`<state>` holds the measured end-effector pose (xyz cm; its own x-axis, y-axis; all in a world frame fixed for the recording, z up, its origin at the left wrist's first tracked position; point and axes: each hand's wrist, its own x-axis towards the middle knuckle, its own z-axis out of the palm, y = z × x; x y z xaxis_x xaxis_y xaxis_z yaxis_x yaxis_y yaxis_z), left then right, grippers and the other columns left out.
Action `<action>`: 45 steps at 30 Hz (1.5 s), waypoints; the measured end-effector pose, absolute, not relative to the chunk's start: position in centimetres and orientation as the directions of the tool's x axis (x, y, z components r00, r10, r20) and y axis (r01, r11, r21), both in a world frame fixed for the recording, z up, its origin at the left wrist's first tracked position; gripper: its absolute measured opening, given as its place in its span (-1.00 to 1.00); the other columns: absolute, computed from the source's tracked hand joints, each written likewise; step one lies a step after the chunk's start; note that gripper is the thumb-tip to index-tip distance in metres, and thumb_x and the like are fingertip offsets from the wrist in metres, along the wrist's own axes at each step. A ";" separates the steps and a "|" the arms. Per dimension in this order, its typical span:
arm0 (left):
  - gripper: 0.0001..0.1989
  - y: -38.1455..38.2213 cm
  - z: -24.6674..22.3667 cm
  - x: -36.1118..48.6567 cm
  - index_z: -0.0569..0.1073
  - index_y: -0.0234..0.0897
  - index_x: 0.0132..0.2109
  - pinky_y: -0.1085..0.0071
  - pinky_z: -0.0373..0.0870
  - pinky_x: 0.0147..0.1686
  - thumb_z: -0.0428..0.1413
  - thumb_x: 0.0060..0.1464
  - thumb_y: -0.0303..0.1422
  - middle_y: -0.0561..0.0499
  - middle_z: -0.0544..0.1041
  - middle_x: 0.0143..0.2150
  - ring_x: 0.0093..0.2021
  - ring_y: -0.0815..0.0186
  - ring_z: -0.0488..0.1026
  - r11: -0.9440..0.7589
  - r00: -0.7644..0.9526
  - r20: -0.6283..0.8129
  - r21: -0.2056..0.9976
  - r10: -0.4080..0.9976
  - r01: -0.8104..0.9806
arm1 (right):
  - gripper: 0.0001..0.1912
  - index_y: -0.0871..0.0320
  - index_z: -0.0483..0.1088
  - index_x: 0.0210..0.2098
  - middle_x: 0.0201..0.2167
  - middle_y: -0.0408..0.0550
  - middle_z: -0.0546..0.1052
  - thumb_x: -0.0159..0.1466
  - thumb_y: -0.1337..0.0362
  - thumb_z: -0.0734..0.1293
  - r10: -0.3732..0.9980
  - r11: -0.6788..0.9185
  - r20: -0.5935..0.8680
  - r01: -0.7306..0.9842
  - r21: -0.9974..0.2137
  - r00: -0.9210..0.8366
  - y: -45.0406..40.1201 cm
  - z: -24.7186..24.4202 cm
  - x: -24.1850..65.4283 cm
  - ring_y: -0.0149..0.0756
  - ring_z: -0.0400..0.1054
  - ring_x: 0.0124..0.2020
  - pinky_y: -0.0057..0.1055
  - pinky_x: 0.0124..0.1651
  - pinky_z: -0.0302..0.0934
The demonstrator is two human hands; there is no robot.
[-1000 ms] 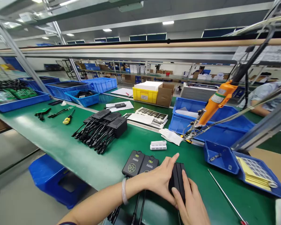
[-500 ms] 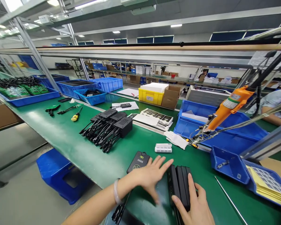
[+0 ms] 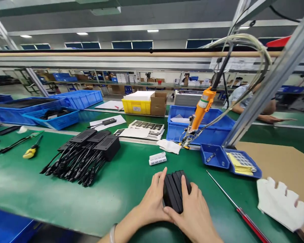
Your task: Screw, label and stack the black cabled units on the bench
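Note:
A row of black plastic device cases [image 3: 176,192] stands on edge on the green bench in front of me, pressed side by side. My left hand [image 3: 152,202] grips the row from its left side, with thumb toward the near end. From the right, my right hand [image 3: 196,209] closes on the same row, fingers over its far right edge. Both thumbs nearly meet at the near end. The undersides and any cables of these cases are hidden. Just beyond them lie two white ribbed plastic pieces [image 3: 157,158].
Left stands a stack of black adapter boxes [image 3: 107,146] with cables. A screwdriver [image 3: 30,152] lies farther left. An orange power driver [image 3: 202,106] hangs before a blue bin [image 3: 219,131]. Right lie small blue trays [image 3: 214,157], a red-handled rod [image 3: 248,219] and another person's white-gloved hand [image 3: 281,204].
My left hand, spread and apart from the cases before, now holds their left side. The device that lay by it no longer shows there. The view has swung right, bringing in a gloved hand.

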<state>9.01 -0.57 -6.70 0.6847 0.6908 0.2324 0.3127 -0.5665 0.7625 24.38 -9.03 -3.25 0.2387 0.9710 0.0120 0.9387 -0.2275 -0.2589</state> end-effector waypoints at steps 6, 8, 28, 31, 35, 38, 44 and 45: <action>0.51 -0.1 -7.9 8.3 -0.36 -0.14 0.47 -0.21 0.04 0.29 0.41 -0.40 0.15 -0.38 -0.13 0.45 0.41 -0.23 -0.05 -0.376 0.716 0.109 0.899 0.690 0.226 | 0.05 0.31 -0.08 0.44 0.16 0.30 0.34 0.01 0.27 0.35 0.994 -0.025 0.097 0.965 -0.261 0.052 -11.4 -4.6 26.9 0.14 0.26 0.11 0.00 0.11 0.23; 0.46 -0.1 -7.9 8.0 -0.20 -0.20 0.47 -0.14 -0.08 0.36 0.41 -0.42 0.17 -0.36 -0.11 0.47 0.44 -0.20 -0.10 -0.338 0.795 0.060 0.923 0.604 0.186 | 0.07 0.31 -0.13 0.44 0.17 0.29 0.35 -0.01 0.30 0.32 0.997 0.047 0.077 0.967 -0.251 -0.028 -12.4 -5.0 27.5 0.15 0.26 0.11 0.02 0.11 0.24; 0.27 -0.1 -6.5 9.5 0.03 -0.19 0.40 0.02 0.11 0.31 0.44 -0.39 0.08 -0.26 0.16 0.34 0.35 -0.11 0.09 -0.423 0.887 0.042 0.888 0.461 0.178 | 0.11 0.34 -0.35 0.45 0.07 0.32 0.40 0.14 0.12 0.33 0.958 0.164 0.251 0.983 -0.082 -0.139 -13.4 -7.8 28.9 0.17 0.30 -0.02 -0.03 -0.10 0.32; 0.27 0.0 -6.5 9.6 0.04 -0.20 0.39 0.00 0.12 0.30 0.44 -0.39 0.08 -0.27 0.19 0.31 0.33 -0.11 0.13 -0.423 0.889 0.052 0.891 0.455 0.165 | 0.11 0.34 -0.35 0.46 0.07 0.33 0.39 0.13 0.13 0.34 0.960 0.170 0.240 0.981 -0.098 -0.142 -13.5 -7.9 29.0 0.19 0.29 -0.01 -0.02 -0.10 0.31; 0.29 0.0 -6.7 9.4 0.00 -0.17 0.43 -0.03 0.04 0.33 0.44 -0.37 0.07 -0.26 0.11 0.37 0.37 -0.15 0.06 -0.375 0.879 0.028 0.911 0.477 0.175 | 0.11 0.23 -0.40 0.46 0.09 0.32 0.35 0.15 0.15 0.34 0.971 0.167 0.199 0.970 -0.177 -0.131 -13.4 -7.3 28.9 0.21 0.27 0.00 0.04 -0.07 0.29; 0.36 -0.8 -7.3 9.4 -0.11 -0.13 0.46 -0.06 0.02 0.34 0.45 -0.37 0.06 -0.28 -0.02 0.44 0.38 -0.17 0.06 -0.223 0.795 -0.005 0.959 0.607 0.177 | 0.00 0.09 -0.35 0.47 0.13 0.24 0.30 0.23 0.13 0.31 0.982 0.090 0.185 0.945 -0.315 -0.032 -12.9 -6.3 28.8 0.15 0.26 0.06 0.01 -0.01 0.28; 0.21 -5.7 -7.1 12.1 -0.08 -0.17 0.45 -0.08 0.00 0.34 0.31 -0.17 0.20 -0.31 0.16 0.39 0.39 -0.13 0.09 0.283 0.567 -0.076 0.916 0.820 -0.285 | -0.21 0.03 -0.12 0.44 0.22 0.10 0.26 0.31 0.06 0.23 0.943 -0.105 0.155 0.705 -0.701 0.295 -12.0 -2.4 28.3 -0.01 0.20 0.24 -0.12 0.19 0.21; 0.12 -6.6 -6.7 12.9 0.05 -0.19 0.42 -0.07 0.02 0.33 0.29 -0.14 0.20 -0.29 0.24 0.35 0.38 -0.13 0.13 0.327 0.604 -0.041 0.869 0.796 -0.372 | -0.23 0.05 -0.10 0.43 0.23 0.10 0.26 0.32 0.06 0.23 0.939 -0.085 0.168 0.674 -0.734 0.301 -12.0 -1.8 27.8 -0.02 0.20 0.25 -0.13 0.22 0.19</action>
